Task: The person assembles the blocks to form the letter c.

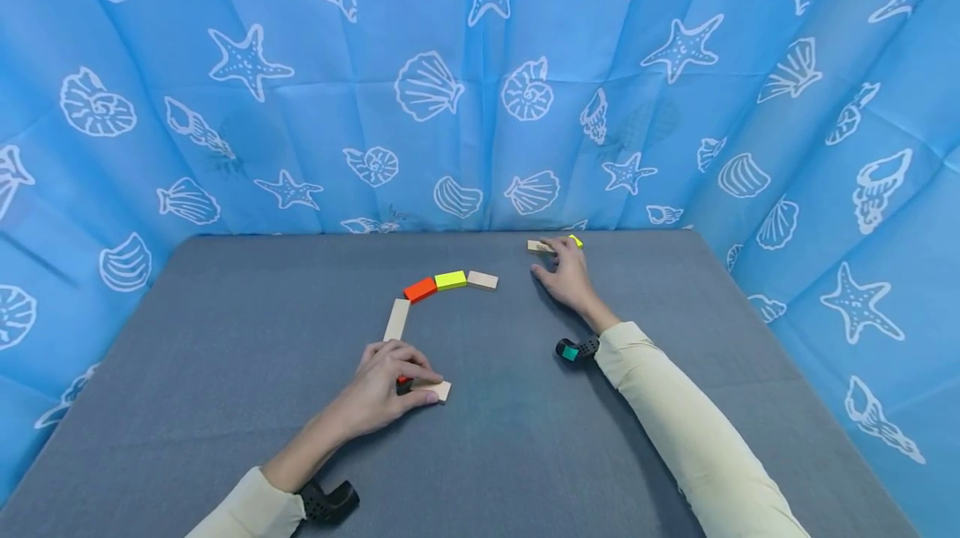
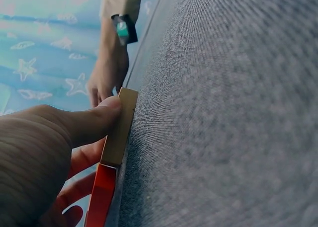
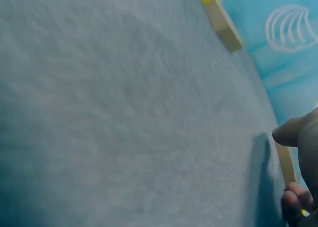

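Note:
My left hand (image 1: 382, 388) pinches a plain wooden block (image 1: 435, 391) lying flat on the grey cloth, its thumb along the near side. In the left wrist view, a red block (image 2: 102, 194) sits end to end with that wooden block, close to the fingers; from the head it is mostly covered by the hand. Toward the back of the table, my right hand (image 1: 568, 276) hovers with thumb and fingers apart, fingertips right at another plain wooden block (image 1: 537, 246). A yellow block (image 1: 576, 241) shows just behind those fingers.
A curved row continues away from the left hand: a wooden block (image 1: 397, 320), an orange-red block (image 1: 420, 289), a yellow-green block (image 1: 451, 280) and a pale wooden block (image 1: 482, 280). A blue shell-print curtain (image 1: 427, 130) hangs along the back and right of the table (image 1: 262, 338).

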{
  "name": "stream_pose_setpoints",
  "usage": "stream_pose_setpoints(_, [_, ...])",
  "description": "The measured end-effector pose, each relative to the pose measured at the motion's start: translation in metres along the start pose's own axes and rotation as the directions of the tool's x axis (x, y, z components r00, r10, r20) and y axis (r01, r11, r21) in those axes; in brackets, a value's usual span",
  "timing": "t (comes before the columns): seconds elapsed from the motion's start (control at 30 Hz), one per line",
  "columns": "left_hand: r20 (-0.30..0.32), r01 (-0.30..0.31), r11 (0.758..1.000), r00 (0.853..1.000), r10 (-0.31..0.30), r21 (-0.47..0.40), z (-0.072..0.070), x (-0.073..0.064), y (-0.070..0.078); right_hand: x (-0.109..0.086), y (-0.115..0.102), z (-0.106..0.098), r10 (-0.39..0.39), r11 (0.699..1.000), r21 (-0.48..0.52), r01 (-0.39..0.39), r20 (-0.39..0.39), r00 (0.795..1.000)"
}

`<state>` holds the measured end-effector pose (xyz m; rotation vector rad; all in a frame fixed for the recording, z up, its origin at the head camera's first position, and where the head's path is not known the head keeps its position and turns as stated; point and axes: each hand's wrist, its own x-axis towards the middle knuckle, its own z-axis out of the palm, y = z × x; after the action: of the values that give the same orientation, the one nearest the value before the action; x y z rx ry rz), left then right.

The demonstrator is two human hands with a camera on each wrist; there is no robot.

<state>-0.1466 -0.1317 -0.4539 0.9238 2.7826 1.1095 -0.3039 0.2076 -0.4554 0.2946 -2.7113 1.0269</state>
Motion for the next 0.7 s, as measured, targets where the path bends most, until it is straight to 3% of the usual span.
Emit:
stream_pose_setpoints(0.17, [-0.005, 0.002, 1.0, 1.0, -0.002, -0.008, 0.0, 0.0, 0.002, 0.007, 0.005, 0.004, -0.019, 0.998, -0.06, 0.018, -0.008, 1.0])
stream_pose_setpoints(0.4, [-0.01, -0.005, 1.0, 1.0, 0.005, -0.009, 0.0, 0.0, 0.002, 0.003, 0.008, 0.008, -0.051, 0.998, 0.025, 0.055, -0.136, 0.989])
stream_pose_setpoints(0.7, [-0.018, -0.015, 1.0, 1.0, 0.015, 0.005, 0.0, -0.001, 0.001, -0.017, 0.0, 0.003, 0.077, 0.99, 0.117, -0.073, -0.026, 0.997])
